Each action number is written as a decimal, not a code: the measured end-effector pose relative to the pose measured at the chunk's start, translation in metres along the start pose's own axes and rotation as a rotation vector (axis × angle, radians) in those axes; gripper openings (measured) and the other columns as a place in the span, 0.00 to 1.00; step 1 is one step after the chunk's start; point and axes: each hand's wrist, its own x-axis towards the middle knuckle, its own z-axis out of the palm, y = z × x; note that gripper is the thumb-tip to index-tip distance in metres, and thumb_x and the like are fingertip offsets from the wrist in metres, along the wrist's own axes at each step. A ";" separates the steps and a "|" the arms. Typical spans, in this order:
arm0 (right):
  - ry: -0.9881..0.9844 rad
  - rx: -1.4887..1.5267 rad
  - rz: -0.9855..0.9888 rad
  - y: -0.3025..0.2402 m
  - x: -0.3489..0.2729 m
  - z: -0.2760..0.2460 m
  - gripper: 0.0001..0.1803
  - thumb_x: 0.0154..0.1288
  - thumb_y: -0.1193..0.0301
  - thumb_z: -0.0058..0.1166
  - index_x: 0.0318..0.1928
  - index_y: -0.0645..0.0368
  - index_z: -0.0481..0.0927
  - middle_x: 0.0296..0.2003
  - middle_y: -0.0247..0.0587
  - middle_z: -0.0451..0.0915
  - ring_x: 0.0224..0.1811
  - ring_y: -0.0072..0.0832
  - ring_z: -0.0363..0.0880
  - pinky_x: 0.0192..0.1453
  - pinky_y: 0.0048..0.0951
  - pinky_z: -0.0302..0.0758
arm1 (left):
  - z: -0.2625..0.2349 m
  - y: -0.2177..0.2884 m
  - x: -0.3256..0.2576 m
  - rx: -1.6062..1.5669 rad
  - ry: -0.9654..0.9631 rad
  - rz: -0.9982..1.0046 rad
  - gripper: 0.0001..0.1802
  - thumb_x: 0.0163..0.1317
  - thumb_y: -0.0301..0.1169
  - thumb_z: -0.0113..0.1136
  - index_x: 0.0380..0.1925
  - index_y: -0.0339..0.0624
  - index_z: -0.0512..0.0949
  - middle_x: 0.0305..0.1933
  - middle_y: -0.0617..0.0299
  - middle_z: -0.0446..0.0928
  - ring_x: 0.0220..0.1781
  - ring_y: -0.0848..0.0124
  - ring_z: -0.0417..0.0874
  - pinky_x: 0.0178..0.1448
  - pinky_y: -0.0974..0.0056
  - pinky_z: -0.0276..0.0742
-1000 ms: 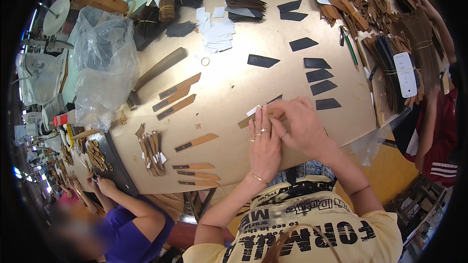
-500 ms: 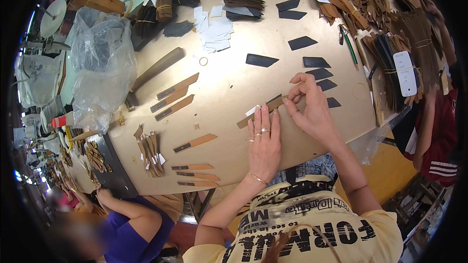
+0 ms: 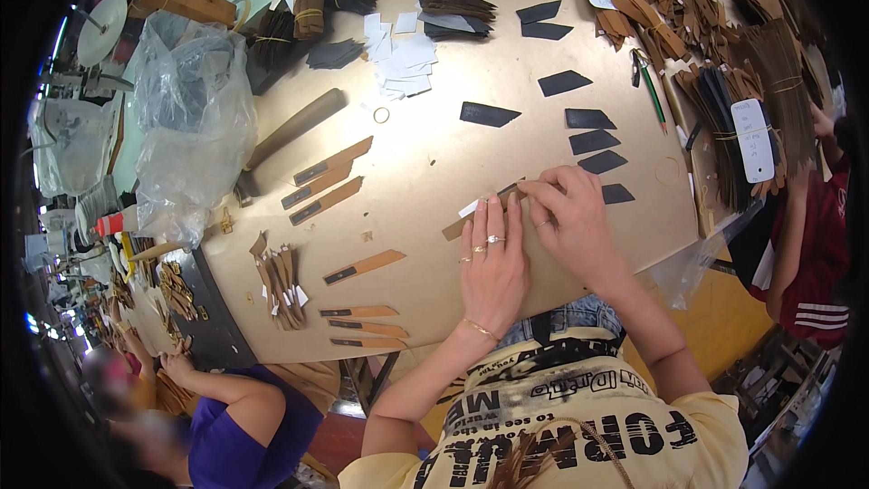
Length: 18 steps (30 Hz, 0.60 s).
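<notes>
At the near edge of the tan worktable (image 3: 425, 172), around 5 o'clock from its centre, both hands press on one thin brown leather strip (image 3: 460, 226) with a white tab (image 3: 468, 209) at its side. Left hand (image 3: 493, 267) — flat, palm down, fingers straight and close together, rings on two of them, a thin bracelet at the wrist; it pins the strip to the table and grips nothing. Right hand (image 3: 575, 222) — just at 2 o'clock from the left one and touching it, fingers curled, tips pinching or pressing the strip's upper end; whether the strip is actually lifted between thumb and finger I cannot tell. At 1 o'clock from the hands lies a column of dark cut pieces (image 3: 593, 140); a green pen (image 3: 650, 86) sits beyond them. At 9 o'clock, well apart, single brown strips with dark ends (image 3: 364, 266) lie in a loose row, and a small bundle of similar strips (image 3: 281, 276) stands further out. A clear plastic bag (image 3: 190, 127) bulges at 10 o'clock. A stack of white paper pieces (image 3: 403, 59) rests at 12 o'clock. Another person in a purple top (image 3: 235, 435) works at 8 o'clock — hands apart from these two.
</notes>
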 end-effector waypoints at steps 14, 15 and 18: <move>0.021 -0.402 -0.111 -0.004 -0.015 -0.005 0.18 0.59 0.75 0.55 0.50 0.50 0.85 0.58 0.40 0.74 0.61 0.38 0.70 0.62 0.45 0.61 | -0.014 -0.004 0.013 -0.139 0.045 -0.014 0.28 0.59 0.25 0.59 0.62 0.39 0.73 0.63 0.45 0.71 0.64 0.49 0.72 0.68 0.49 0.67; 0.009 -0.368 -0.138 -0.003 -0.012 -0.006 0.19 0.59 0.76 0.55 0.51 0.50 0.85 0.58 0.41 0.74 0.61 0.38 0.69 0.63 0.45 0.61 | -0.016 -0.007 0.014 -0.220 0.076 -0.020 0.24 0.60 0.25 0.59 0.59 0.39 0.75 0.61 0.45 0.72 0.61 0.50 0.74 0.67 0.49 0.68; -0.059 -0.416 -0.135 -0.004 -0.014 -0.009 0.20 0.59 0.78 0.54 0.52 0.52 0.84 0.59 0.41 0.73 0.62 0.39 0.68 0.65 0.46 0.60 | -0.021 -0.015 0.015 -0.271 0.184 -0.030 0.22 0.61 0.26 0.60 0.58 0.41 0.76 0.62 0.46 0.71 0.63 0.50 0.73 0.67 0.48 0.66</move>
